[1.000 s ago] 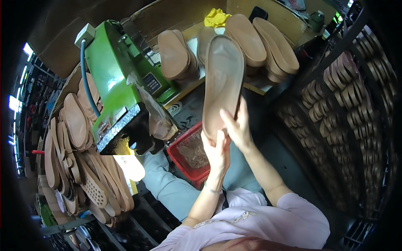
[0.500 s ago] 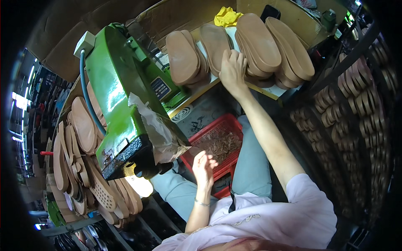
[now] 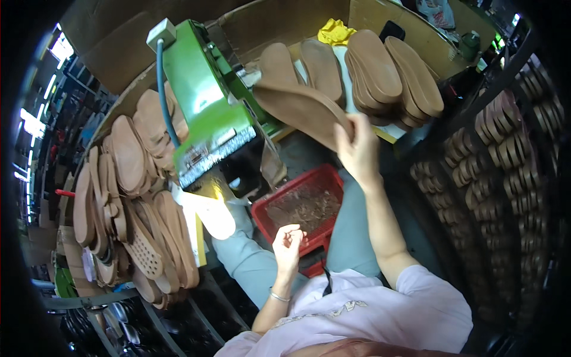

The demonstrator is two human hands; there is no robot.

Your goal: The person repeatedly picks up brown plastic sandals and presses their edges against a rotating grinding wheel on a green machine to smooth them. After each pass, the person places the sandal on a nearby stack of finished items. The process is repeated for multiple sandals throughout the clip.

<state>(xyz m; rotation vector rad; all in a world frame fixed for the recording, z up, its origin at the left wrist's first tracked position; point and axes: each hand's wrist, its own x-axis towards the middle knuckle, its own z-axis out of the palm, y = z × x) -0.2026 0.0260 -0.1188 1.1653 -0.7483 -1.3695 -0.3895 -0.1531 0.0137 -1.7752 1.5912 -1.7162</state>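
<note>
In my right hand (image 3: 359, 147) is a brown shoe sole (image 3: 300, 110), gripped by its near end and lifted off the bench, its far end pointing left toward the green machine (image 3: 199, 89). My left hand (image 3: 288, 247) hovers over my lap by the red basket (image 3: 257, 214), its fingers curled in with nothing visible in them. Behind the lifted sole, a sole pile (image 3: 277, 62) and another pile (image 3: 321, 68) rest on the bench. To their right are two taller stacks of soles (image 3: 373, 62) (image 3: 413, 74).
A lamp glows under the machine's head (image 3: 217, 217). Many loose soles (image 3: 131, 154) fill the left side. Brown scraps (image 3: 303, 208) lie in the basket. A yellow cloth (image 3: 336, 32) sits at the back. Racks of soles (image 3: 496, 172) stand at the right.
My right hand has picked up a sole from the bench and drawn it toward me. My left hand has lowered slightly and its fingers have curled more. The view has shifted.
</note>
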